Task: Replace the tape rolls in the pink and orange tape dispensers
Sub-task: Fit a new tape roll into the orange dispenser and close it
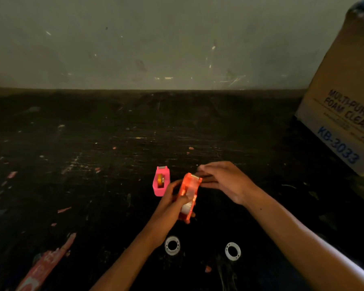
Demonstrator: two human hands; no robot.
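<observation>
My left hand [172, 201] grips the orange tape dispenser [188, 194] and holds it tilted above the dark table, with a clear tape roll seated inside it. My right hand [223, 180] is at the dispenser's cutter end, fingertips touching it; whether they pinch the tape end I cannot tell. The pink tape dispenser [161, 183] stands on the table just to the left, with a small yellowish roll in it. Two white empty tape cores lie near me on the table: one [172, 245] beside my left forearm, the other [232, 251] further right.
The dark, scratched table [93, 154] ends at a grey wall behind. A large cardboard box [343, 106] printed "FOAM CLEANER" stands at the right rear. Torn red label scraps [44, 265] stick to the table at the front left.
</observation>
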